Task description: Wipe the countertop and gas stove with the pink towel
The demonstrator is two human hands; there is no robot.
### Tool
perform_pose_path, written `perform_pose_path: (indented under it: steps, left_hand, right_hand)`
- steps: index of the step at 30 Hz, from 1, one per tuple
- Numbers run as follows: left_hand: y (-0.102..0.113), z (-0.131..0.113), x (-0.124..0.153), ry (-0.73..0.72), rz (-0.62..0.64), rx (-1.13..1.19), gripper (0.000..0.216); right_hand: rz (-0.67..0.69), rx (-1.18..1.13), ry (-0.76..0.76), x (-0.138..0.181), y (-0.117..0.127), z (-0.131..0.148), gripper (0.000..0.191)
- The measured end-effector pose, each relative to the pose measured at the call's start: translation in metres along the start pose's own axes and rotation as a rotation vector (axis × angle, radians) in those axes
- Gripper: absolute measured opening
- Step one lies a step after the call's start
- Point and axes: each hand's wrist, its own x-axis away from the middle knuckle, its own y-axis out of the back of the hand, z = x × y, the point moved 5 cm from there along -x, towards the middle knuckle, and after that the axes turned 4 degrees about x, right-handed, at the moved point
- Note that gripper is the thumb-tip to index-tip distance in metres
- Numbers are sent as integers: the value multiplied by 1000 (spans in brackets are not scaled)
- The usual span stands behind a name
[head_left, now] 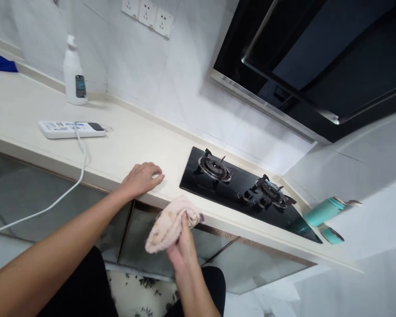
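In the head view my left hand (143, 178) rests on the front part of the cream counter (141, 143), fingers loosely curled and thumb apart, with nothing in it. Just left of the gas stove (232, 189), it stays clear of the black glass. My right hand (183, 246) is closed on a folded pale pink cloth (171, 223) with brownish stains. The cloth is held in front of the counter's edge, above the cabinet doors. Part of my right fingers is hidden behind the cloth.
A white spray bottle (73, 75) stands near the wall. A white power bank-like device (71, 129) with a cable (66, 193) lies on the counter. Teal containers (326, 212) are past the stove, under the range hood (303, 57). Blue cloth (0, 63) lies far left.
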Motion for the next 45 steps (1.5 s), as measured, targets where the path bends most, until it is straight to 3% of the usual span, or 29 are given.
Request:
perform_pose_path:
  steps: [3, 6, 11, 16, 18, 20, 23, 27, 29, 32, 36, 42, 45]
  left_hand:
    - [1, -3, 3, 7, -4, 18, 42]
    - [2, -5, 5, 22, -18, 22, 40]
    - [0, -3, 5, 26, -48, 73, 35]
    - [-1, 3, 6, 8, -103, 144, 29]
    - [-1, 6, 7, 8, -124, 165, 27]
    - [0, 11, 7, 22, -163, 197, 29]
    - [5, 23, 7, 71, -275, 244, 37]
    - [13, 29, 10, 103, -454, 304, 39]
    - [11, 16, 14, 18, -390, 279, 31]
    - [1, -13, 24, -128, -111, 164, 29]
    - [2, -36, 35, -88, 12, 43, 39]
    - [4, -74, 5, -111, 76, -51, 27]
    - [-6, -102, -13, -137, 97, 66, 30]
  right_hand:
    - [34, 42, -1, 17, 19, 22, 56]
    - [91, 134, 126, 39, 29, 58, 62]
    - [212, 316, 202, 52, 9, 110, 63]
    - [289, 504, 314, 10, -49, 127, 72]
    - [251, 753, 488, -18, -67, 139, 76]
    - [156, 1032, 683, -45, -73, 157, 68]
    - [-16, 1212, 836, -68, -49, 188, 61]
    - [-152, 1331, 900, -55, 11, 224, 54]
    - [-146, 1406, 908, -43, 39, 238, 45]
    - [-168, 1573, 935, -34, 77, 256, 41]
    - [-280, 1768, 995, -37, 111, 266, 46]
    - [-313, 1864, 1012, -35, 111, 253, 46]
    - [-304, 1832, 1012, -34, 108, 254, 47]
